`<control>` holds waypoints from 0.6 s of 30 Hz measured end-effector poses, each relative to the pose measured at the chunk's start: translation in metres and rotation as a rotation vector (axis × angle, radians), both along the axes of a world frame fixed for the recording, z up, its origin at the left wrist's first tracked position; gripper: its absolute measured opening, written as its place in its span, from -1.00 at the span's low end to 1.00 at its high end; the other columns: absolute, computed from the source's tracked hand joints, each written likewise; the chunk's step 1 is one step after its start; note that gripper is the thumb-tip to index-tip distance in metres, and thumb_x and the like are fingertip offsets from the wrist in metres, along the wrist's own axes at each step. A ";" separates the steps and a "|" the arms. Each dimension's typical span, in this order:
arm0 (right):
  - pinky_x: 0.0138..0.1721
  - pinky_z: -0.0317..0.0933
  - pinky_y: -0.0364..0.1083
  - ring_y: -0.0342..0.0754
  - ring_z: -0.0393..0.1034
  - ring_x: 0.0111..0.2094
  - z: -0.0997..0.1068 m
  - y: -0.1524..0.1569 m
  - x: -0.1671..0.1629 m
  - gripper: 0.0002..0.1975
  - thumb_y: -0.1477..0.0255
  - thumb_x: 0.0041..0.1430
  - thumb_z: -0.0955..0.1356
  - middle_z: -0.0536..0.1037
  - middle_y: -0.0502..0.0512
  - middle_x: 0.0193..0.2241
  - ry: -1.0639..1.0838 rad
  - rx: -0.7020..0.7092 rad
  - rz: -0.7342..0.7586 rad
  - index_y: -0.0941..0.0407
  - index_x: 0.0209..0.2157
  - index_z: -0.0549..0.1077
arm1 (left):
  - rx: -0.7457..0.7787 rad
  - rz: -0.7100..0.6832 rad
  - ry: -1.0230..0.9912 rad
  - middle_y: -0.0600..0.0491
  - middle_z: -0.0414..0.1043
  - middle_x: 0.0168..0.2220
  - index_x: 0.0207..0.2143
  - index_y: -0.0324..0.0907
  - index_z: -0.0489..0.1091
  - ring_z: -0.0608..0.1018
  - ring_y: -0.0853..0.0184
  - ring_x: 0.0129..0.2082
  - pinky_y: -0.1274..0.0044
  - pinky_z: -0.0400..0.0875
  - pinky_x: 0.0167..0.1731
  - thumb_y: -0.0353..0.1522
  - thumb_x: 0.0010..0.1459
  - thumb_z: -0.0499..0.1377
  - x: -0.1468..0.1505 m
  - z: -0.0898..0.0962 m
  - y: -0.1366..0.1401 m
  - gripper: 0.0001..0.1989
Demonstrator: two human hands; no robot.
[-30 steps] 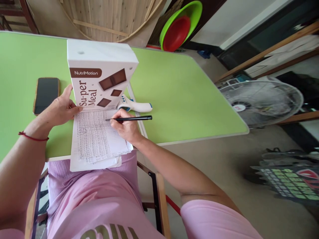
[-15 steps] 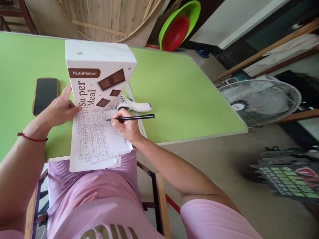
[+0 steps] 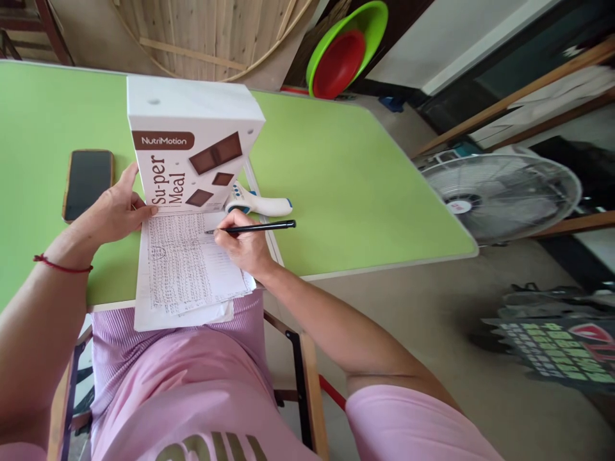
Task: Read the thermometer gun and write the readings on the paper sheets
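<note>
Gripping pen (image 3: 269,226) in fingers of right hand (image 3: 244,244), with tip at paper (image 3: 177,275) on worktop (image 3: 346,179) before box (image 3: 192,150). Resting left hand (image 3: 115,210) by box corner, with fingers spread apart. Best to stroke lightly — avoid overhanging lower part, avoid nudging box.

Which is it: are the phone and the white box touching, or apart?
Apart. The head view shows a strip of green table between the phone and the white box.

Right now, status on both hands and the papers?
Right hand gripping pen, tip at papers. Left hand at lower corner of box. Box stands at papers' far end.
</note>
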State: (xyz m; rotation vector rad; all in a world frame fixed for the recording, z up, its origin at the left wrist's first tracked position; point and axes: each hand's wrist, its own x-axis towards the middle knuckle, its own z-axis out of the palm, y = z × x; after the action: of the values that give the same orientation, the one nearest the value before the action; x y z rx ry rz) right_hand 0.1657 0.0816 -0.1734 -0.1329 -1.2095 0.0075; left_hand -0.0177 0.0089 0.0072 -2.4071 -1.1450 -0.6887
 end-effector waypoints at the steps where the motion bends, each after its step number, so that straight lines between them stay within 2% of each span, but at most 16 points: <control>1: -0.53 0.05 -0.13 -0.19 0.09 -0.59 0.000 0.000 0.000 -0.86 0.46 0.02 0.32 0.30 -0.11 -0.64 0.006 0.015 0.001 0.06 -0.54 0.25 | 0.003 -0.002 0.003 0.13 0.40 -0.52 0.30 -0.06 -0.02 0.48 0.28 -0.58 0.55 0.31 -0.59 -0.44 0.05 0.25 0.000 0.000 0.000 -0.20; 4: -0.55 0.04 -0.14 -0.20 0.09 -0.60 0.000 0.000 0.000 -0.86 0.48 0.02 0.32 0.29 -0.11 -0.65 0.031 0.043 0.007 0.06 -0.54 0.25 | -0.001 -0.009 0.000 0.12 0.42 -0.50 0.27 -0.06 0.01 0.48 0.29 -0.58 0.55 0.31 -0.60 -0.43 0.04 0.25 0.000 0.000 0.000 -0.23; 9: -0.51 0.07 -0.13 -0.19 0.10 -0.58 0.000 0.001 0.000 -0.88 0.44 0.02 0.33 0.31 -0.10 -0.62 0.032 0.011 0.021 0.07 -0.52 0.28 | 0.003 -0.014 0.006 0.12 0.41 -0.51 0.20 -0.08 0.09 0.48 0.29 -0.58 0.54 0.31 -0.60 -0.42 0.05 0.23 0.001 -0.001 -0.001 -0.33; 18: -0.52 0.05 -0.14 -0.19 0.13 -0.58 0.000 0.003 -0.001 -0.87 0.45 0.06 0.33 0.31 -0.11 -0.62 0.015 0.040 0.027 0.07 -0.51 0.29 | -0.014 -0.006 -0.028 0.11 0.44 -0.49 0.25 -0.08 0.04 0.50 0.29 -0.59 0.56 0.31 -0.61 -0.44 0.02 0.27 0.002 -0.001 -0.001 -0.23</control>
State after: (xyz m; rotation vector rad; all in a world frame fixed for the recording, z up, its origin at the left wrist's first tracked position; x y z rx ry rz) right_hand 0.1647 0.0841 -0.1738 -0.0811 -1.1961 0.0075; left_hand -0.0158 0.0081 0.0067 -2.4206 -1.1580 -0.7201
